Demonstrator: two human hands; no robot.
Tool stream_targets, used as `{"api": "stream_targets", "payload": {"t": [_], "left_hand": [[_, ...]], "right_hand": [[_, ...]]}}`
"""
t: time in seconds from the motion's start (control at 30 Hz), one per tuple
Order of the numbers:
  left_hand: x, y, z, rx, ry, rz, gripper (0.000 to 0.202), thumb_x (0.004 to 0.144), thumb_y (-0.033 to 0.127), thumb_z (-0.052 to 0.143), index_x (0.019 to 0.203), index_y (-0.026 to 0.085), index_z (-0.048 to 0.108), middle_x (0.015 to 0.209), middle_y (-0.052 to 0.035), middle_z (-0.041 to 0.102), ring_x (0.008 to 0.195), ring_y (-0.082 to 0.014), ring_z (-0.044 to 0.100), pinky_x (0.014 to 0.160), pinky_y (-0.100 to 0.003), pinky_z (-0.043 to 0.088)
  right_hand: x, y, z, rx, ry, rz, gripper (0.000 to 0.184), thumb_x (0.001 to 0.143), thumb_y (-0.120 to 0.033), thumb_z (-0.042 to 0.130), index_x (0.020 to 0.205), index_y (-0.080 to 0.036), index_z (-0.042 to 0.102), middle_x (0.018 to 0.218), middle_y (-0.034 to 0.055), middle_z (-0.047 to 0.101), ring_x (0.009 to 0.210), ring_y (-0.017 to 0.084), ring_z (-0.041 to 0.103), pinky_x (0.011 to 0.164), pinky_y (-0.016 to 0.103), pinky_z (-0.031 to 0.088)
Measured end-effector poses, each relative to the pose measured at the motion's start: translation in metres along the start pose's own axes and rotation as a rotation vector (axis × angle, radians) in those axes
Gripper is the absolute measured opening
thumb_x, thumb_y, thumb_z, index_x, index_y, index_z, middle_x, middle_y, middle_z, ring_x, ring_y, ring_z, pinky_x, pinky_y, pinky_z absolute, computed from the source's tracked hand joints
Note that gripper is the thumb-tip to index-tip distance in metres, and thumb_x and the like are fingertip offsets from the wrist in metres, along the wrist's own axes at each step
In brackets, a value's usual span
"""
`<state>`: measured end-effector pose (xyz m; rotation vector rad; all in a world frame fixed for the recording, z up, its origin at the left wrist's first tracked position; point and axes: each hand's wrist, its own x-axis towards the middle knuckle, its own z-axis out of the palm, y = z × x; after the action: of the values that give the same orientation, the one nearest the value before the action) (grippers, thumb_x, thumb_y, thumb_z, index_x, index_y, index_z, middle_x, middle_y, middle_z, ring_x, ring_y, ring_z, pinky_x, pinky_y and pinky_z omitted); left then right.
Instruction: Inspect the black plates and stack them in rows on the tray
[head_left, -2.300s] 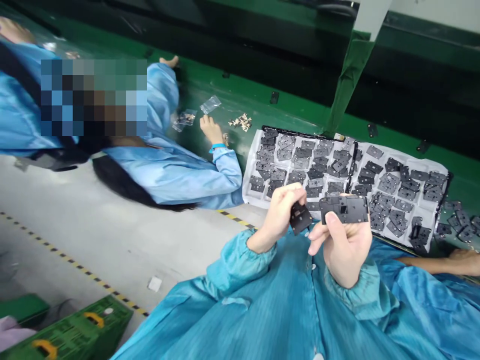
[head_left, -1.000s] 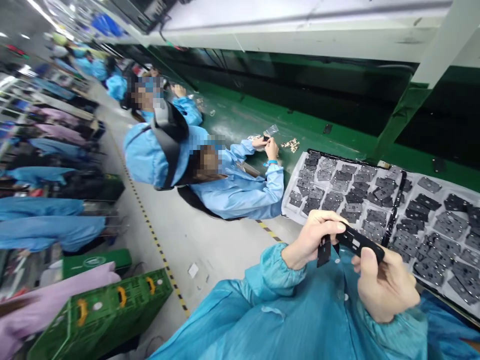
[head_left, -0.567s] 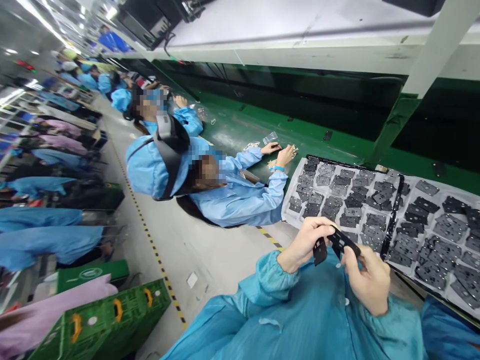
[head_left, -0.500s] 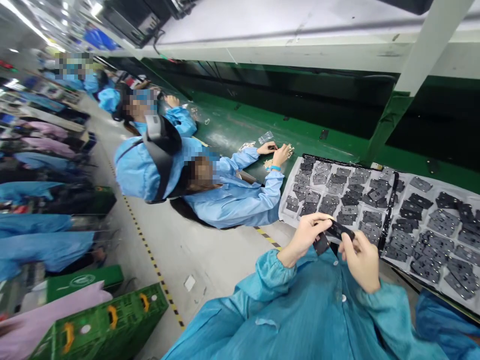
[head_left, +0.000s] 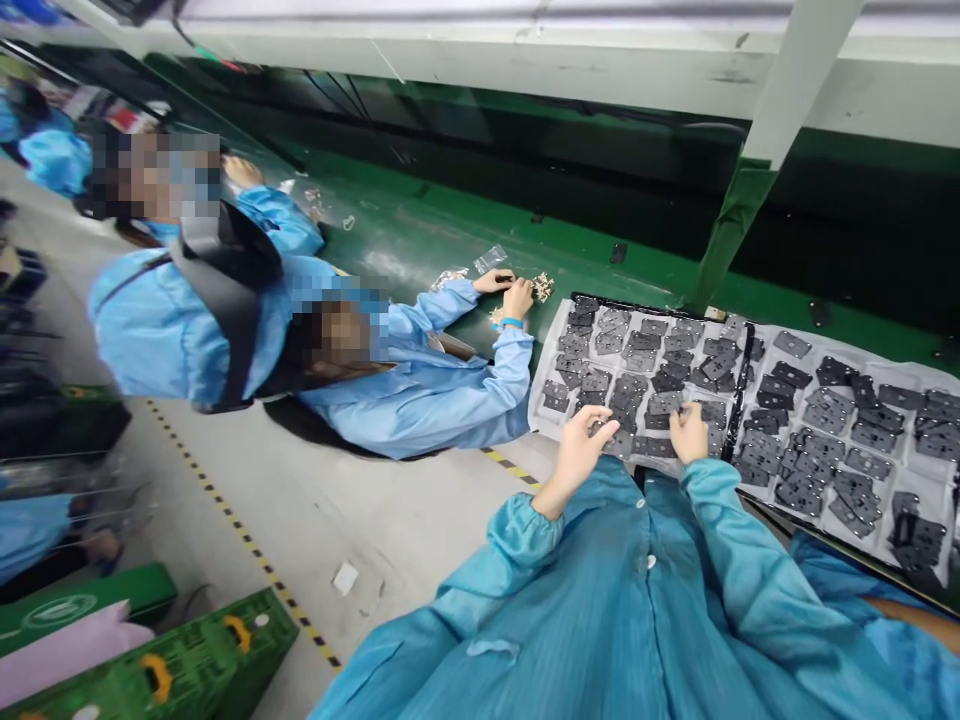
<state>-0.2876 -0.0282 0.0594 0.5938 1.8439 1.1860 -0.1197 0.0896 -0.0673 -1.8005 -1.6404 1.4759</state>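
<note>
My left hand is over the near left edge of a white tray, thumb and fingers apart, with nothing visible between them. Beside it, my right hand reaches down to the tray's near middle compartments, its thumb and fingers drawn together at a flat black plate. The fingers partly hide the contact there. Small rectangular black plates with holes lie in loose piles across the tray's compartments. A second white tray of similar black plates adjoins it on the right.
A co-worker in a blue smock sits close on my left, hands over small light-coloured pieces on the green bench. A taped post rises behind the trays. Green crates stand on the floor at lower left.
My hands were together in front of the tray, holding black parts. Now they are separated and over the tray, the left no longer holding one. The view has swung right.
</note>
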Motion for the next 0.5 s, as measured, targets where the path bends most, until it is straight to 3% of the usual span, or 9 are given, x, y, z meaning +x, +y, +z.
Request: {"api": "stream_targets", "payload": {"t": [0.1, 0.23, 0.27, 0.37, 0.5], "left_hand": [[-0.007, 0.026, 0.009, 0.006, -0.024, 0.076, 0.032, 0.082, 0.036, 0.069, 0.107, 0.016, 0.061, 0.071, 0.0015, 0.062, 0.061, -0.0101, 0.057, 0.06, -0.021, 0.044], [-0.02, 0.058, 0.018, -0.037, -0.035, 0.154, 0.04, 0.079, 0.033, 0.073, 0.112, 0.018, 0.058, 0.076, 0.0014, 0.063, 0.064, -0.0103, 0.059, 0.061, -0.021, 0.046], [-0.023, 0.065, 0.021, -0.058, -0.038, 0.169, 0.04, 0.078, 0.032, 0.074, 0.112, 0.018, 0.058, 0.076, 0.0015, 0.063, 0.065, -0.0104, 0.059, 0.061, -0.021, 0.046], [-0.029, 0.082, 0.026, -0.108, -0.051, 0.16, 0.038, 0.077, 0.03, 0.074, 0.11, 0.017, 0.059, 0.074, 0.0015, 0.063, 0.061, -0.0094, 0.058, 0.057, -0.019, 0.045], [-0.033, 0.092, 0.032, -0.181, -0.102, 0.047, 0.031, 0.079, 0.032, 0.07, 0.103, 0.015, 0.064, 0.072, 0.0003, 0.064, 0.045, -0.0055, 0.048, 0.043, -0.019, 0.038]], "right_hand": [[-0.033, -0.027, -0.019, 0.067, 0.04, -0.116, 0.037, 0.083, -0.043, 0.055, 0.108, -0.017, 0.05, 0.064, -0.0017, 0.056, 0.062, 0.017, 0.057, 0.061, 0.028, 0.045], [-0.102, -0.08, -0.04, 0.549, -0.336, -0.161, 0.036, 0.094, -0.05, 0.044, 0.113, -0.02, 0.05, 0.066, -0.0032, 0.059, 0.044, 0.01, 0.051, 0.04, 0.021, 0.038], [-0.117, -0.092, -0.044, 0.619, -0.38, -0.16, 0.035, 0.094, -0.049, 0.046, 0.113, -0.02, 0.05, 0.066, -0.0032, 0.061, 0.043, 0.01, 0.052, 0.038, 0.02, 0.039], [-0.142, -0.117, -0.051, 0.692, -0.311, -0.161, 0.029, 0.092, -0.044, 0.057, 0.107, -0.02, 0.051, 0.062, -0.0051, 0.062, 0.039, 0.008, 0.052, 0.035, 0.018, 0.038], [-0.145, -0.123, -0.055, 0.69, -0.171, -0.157, 0.027, 0.091, -0.043, 0.059, 0.103, -0.019, 0.052, 0.057, -0.0062, 0.061, 0.035, 0.007, 0.049, 0.033, 0.016, 0.036]]}}
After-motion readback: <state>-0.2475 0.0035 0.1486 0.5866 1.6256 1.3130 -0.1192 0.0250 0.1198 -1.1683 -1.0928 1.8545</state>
